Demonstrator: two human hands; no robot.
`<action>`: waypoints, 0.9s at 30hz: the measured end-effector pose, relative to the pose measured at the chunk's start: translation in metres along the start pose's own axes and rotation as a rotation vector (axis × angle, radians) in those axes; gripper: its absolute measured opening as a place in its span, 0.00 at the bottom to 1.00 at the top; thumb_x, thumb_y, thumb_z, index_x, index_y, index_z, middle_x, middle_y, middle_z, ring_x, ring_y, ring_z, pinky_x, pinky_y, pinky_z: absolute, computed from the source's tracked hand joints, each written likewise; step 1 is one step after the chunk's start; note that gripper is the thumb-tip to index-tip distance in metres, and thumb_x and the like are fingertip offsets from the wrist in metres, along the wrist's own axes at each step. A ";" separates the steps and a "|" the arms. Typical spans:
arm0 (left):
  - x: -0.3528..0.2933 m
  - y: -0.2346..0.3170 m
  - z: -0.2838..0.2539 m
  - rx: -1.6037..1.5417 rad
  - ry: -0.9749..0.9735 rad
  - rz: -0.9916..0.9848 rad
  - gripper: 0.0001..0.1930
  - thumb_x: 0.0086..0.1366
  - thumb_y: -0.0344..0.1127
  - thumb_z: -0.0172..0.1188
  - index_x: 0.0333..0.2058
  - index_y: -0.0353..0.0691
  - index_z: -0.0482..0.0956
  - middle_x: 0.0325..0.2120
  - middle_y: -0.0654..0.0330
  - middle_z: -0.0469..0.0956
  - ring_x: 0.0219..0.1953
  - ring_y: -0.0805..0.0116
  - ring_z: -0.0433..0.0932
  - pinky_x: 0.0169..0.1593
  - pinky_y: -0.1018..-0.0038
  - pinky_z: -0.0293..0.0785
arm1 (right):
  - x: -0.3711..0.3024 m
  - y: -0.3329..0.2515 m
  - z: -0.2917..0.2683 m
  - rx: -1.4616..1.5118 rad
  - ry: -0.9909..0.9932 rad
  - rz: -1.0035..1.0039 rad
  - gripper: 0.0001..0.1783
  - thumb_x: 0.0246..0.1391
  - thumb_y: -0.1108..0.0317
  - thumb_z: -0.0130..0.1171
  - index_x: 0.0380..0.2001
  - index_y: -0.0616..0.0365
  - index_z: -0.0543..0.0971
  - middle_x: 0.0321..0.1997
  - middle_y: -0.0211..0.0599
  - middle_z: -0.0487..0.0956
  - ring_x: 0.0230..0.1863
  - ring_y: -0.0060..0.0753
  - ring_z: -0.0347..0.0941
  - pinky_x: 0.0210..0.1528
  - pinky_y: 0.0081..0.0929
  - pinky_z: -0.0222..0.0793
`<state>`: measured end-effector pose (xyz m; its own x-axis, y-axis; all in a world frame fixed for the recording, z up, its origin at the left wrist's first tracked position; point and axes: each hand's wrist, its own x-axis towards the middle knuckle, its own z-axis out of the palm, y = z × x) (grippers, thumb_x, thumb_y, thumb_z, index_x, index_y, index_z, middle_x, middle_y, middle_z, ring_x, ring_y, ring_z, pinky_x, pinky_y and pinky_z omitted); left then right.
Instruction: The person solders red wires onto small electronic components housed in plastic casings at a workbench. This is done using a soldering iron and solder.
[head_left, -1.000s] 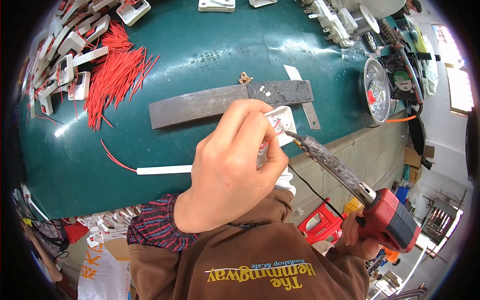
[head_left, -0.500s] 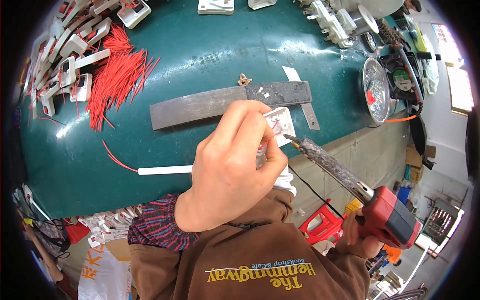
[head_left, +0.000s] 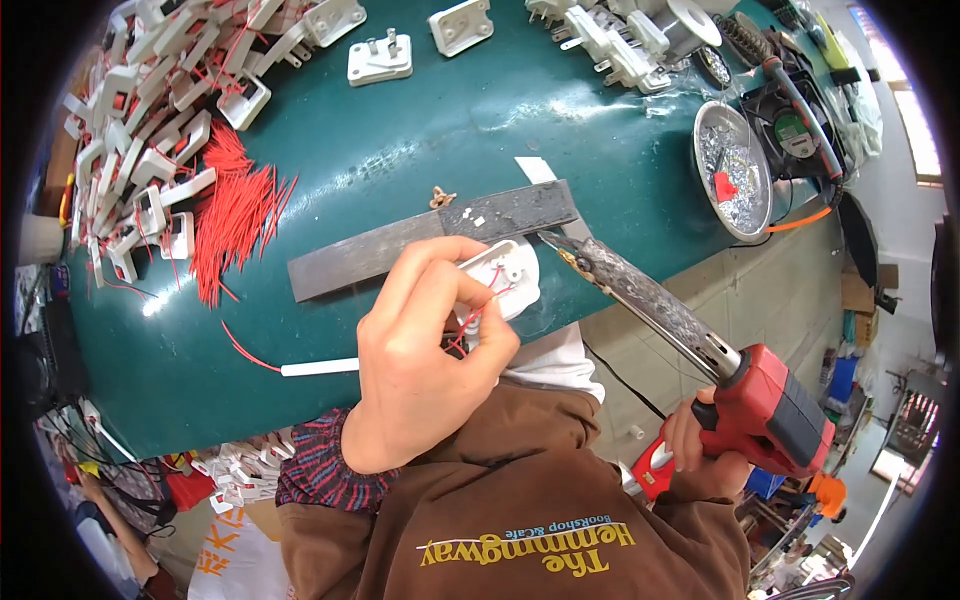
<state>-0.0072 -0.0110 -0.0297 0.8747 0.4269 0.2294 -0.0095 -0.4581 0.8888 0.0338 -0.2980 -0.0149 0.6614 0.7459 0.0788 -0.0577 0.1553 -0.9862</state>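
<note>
My left hand (head_left: 415,350) is closed around a small white plastic housing (head_left: 524,268), with thin red wires (head_left: 462,335) between thumb and fingers. A white sleeve (head_left: 318,368) with red wire out of its end lies beside that hand on the bench; its other end is hidden behind the hand. In my right hand (head_left: 690,445) is a red and black soldering gun (head_left: 785,415), gripped by its handle. Its tip is just beyond the housing's right side, apart from it, near the dark end of a flat metal bar (head_left: 350,262).
Red cut wires (head_left: 235,225) and a heap of white housings (head_left: 150,150) cover the bench's left side. Far right are white plug parts (head_left: 610,45), a solder spool (head_left: 690,25) and a metal bowl (head_left: 705,185) of scraps. A metal strip (head_left: 537,172) lies under the bar.
The soldering gun's tip has come away from the wire in the housing. My left hand has tilted the housing and moved slightly left and nearer. The whole view has shifted.
</note>
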 end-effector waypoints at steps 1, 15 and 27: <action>0.000 0.000 0.001 0.009 -0.006 0.008 0.08 0.45 0.19 0.61 0.23 0.34 0.71 0.34 0.55 0.76 0.21 0.69 0.75 0.22 0.75 0.70 | 0.000 0.001 0.000 0.007 0.006 -0.010 0.44 0.48 0.35 0.56 0.55 0.63 0.64 0.10 0.20 0.63 0.12 0.19 0.60 0.21 0.22 0.57; 0.000 0.009 0.000 0.091 -0.016 0.009 0.07 0.49 0.23 0.62 0.26 0.34 0.72 0.35 0.52 0.75 0.24 0.65 0.76 0.25 0.74 0.72 | 0.039 0.013 0.017 0.019 0.341 -0.092 0.41 0.52 0.38 0.53 0.53 0.65 0.62 0.10 0.22 0.62 0.11 0.19 0.59 0.18 0.19 0.59; -0.007 0.007 -0.003 0.146 0.041 0.086 0.12 0.49 0.27 0.66 0.30 0.35 0.72 0.36 0.54 0.75 0.24 0.62 0.78 0.25 0.72 0.74 | 0.110 -0.014 0.017 -0.731 0.581 -0.366 0.17 0.51 0.83 0.52 0.46 0.75 0.69 0.24 0.37 0.75 0.26 0.24 0.72 0.35 0.21 0.69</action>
<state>-0.0147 -0.0149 -0.0242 0.8532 0.4115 0.3205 -0.0102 -0.6012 0.7990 0.0942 -0.2071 0.0100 0.8202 0.2698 0.5045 0.5673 -0.2696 -0.7781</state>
